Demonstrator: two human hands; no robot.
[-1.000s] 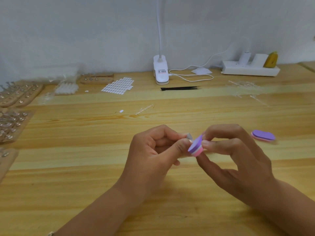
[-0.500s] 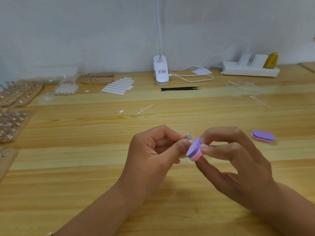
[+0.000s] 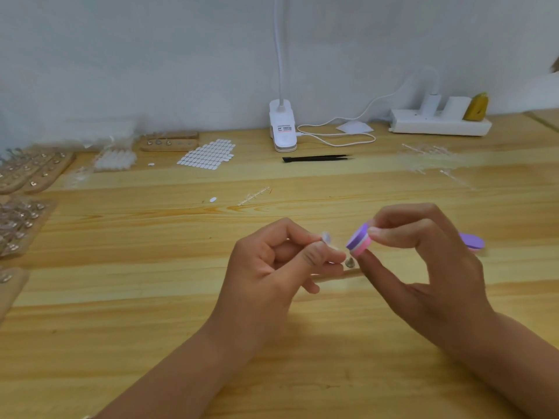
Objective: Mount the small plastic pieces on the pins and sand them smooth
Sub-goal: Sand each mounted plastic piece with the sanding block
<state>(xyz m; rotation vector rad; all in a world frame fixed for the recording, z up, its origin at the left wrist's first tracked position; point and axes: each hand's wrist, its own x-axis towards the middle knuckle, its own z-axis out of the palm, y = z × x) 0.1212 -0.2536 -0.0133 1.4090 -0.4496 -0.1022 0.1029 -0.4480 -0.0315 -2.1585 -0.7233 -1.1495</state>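
My left hand (image 3: 272, 267) pinches a small clear plastic piece (image 3: 326, 237) between thumb and forefinger, above the middle of the bench (image 3: 151, 297). My right hand (image 3: 423, 261) has its grip closed on a purple and pink sanding block (image 3: 359, 244), held just beside the piece with a gap between them. A second sanding block (image 3: 473, 241) lies toward the bench's right edge.

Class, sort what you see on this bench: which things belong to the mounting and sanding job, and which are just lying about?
In use:
left hand pinching a small clear piece
right hand holding the purple sanding block

Lying about:
black tweezers
clip lamp
power strip
second purple block
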